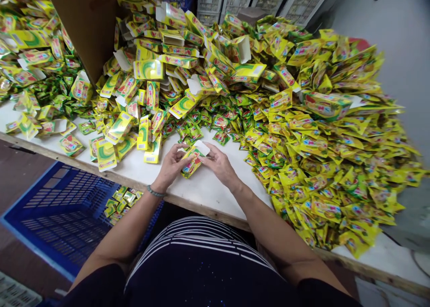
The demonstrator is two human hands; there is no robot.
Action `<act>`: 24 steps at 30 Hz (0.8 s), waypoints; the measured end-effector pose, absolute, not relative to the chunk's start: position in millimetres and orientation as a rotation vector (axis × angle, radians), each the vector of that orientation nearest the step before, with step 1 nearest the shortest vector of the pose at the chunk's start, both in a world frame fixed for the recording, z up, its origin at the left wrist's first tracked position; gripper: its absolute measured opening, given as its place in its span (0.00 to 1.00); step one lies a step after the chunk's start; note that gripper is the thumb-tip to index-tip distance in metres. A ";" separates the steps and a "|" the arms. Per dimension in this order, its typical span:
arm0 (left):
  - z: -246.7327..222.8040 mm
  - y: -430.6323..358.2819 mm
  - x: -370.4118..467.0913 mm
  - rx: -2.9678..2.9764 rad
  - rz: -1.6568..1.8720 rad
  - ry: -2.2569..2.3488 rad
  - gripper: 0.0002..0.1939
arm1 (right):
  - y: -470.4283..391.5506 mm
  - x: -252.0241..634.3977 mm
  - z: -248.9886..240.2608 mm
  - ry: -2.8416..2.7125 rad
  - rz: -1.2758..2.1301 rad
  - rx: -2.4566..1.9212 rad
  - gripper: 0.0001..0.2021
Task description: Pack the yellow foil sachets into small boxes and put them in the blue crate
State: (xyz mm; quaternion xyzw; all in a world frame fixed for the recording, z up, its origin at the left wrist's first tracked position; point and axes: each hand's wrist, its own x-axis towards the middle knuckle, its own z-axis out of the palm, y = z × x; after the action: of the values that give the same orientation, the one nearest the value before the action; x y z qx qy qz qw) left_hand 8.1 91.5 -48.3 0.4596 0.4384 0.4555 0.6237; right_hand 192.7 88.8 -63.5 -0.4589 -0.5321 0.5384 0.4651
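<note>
Head view — left hand, right hand, fingers pinching a carton — blue crate holds packs.

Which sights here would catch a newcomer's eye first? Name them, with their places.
The great heap of shiny yellow packets covering the right side of the table would probably win. Next comes the jumbled pile of yellow-green boxes behind the left hand and right hand, which hold one small box between them. The blue crate stands out at lower left.
</note>
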 end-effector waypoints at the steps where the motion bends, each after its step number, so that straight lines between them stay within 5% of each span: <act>1: -49.2 92.1 7.7 1.056 1.073 1.021 0.27 | 88.1 192.2 -62.6 -1.393 1.233 -1.158 0.26; 7: -48.7 92.1 8.9 0.951 1.124 1.038 0.25 | 81.9 187.4 -51.6 -1.522 1.040 -1.160 0.11; 16: -43.8 93.0 13.0 0.862 1.056 1.054 0.26 | 88.6 186.2 -55.5 -0.906 1.509 -1.162 0.18; 24: -38.7 91.4 13.9 0.861 1.062 1.080 0.23 | 87.6 192.4 -55.5 -0.985 1.515 -1.172 0.16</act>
State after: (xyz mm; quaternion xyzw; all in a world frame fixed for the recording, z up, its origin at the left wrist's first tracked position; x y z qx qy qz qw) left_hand 13.9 91.4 -38.7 0.3782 0.4742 0.4662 0.6440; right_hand 192.4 87.6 -55.5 -0.4790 -0.4027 0.6195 0.4739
